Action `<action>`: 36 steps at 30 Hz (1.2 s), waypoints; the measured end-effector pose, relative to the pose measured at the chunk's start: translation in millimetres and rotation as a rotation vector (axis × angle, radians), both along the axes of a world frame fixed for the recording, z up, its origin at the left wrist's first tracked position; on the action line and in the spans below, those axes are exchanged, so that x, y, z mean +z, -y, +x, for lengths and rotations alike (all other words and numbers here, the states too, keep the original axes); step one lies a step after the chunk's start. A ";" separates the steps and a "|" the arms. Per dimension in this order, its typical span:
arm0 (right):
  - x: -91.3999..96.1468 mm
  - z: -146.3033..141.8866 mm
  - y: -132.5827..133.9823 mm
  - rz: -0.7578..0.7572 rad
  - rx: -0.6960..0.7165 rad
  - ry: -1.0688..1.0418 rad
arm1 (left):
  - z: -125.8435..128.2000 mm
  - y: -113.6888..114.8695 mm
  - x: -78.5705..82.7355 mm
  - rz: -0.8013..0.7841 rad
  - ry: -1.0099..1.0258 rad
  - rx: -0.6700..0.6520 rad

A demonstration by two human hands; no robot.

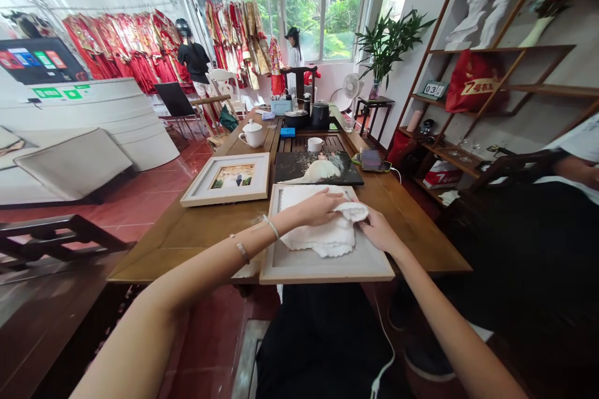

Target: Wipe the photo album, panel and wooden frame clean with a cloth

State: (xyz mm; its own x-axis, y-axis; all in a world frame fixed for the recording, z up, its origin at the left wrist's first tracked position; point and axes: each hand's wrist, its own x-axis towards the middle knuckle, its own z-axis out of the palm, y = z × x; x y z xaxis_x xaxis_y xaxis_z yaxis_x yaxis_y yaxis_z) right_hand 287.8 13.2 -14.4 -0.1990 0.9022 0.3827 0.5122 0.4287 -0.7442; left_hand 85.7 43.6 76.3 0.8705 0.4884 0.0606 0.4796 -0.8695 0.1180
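Observation:
A white cloth (322,240) with a scalloped edge lies bunched inside a light wooden picture frame (327,278) at the table's near edge. My right hand (379,230) grips a folded part of the cloth at the frame's right side. My left hand (321,207) rests over the cloth with its fingers stretched out towards the right hand. A bangle and a bracelet circle the left forearm. Much of the frame's inner surface is hidden by the cloth and hands.
A second framed photo (231,177) stands left on the wooden table (168,249). Behind the frame lie a dark painted panel (318,168) and a phone (372,161) with a cable. Farther back are a white lidded cup (253,134) and a black kettle (321,115). Someone sits close at right.

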 end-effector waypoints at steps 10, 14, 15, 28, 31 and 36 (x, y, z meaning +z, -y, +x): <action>0.1 -0.8 1.8 0.001 0.014 -0.001 | -49.3 71.5 19.7 -0.034 -0.105 0.078; -0.8 -0.4 1.7 0.008 0.015 -0.002 | -44.3 71.4 9.7 0.146 -0.158 0.102; -1.1 0.0 1.4 0.006 0.011 -0.003 | -40.5 68.6 9.2 0.172 -0.167 0.104; -1.7 2.1 -0.6 0.007 0.048 -0.035 | -6.7 56.5 17.0 0.128 -0.115 0.245; 0.7 2.2 0.5 -0.015 0.070 -0.037 | 1.1 63.4 9.7 0.194 -0.098 0.282; 0.7 1.0 0.1 -0.010 0.045 -0.028 | 4.3 59.7 17.5 0.182 -0.172 0.256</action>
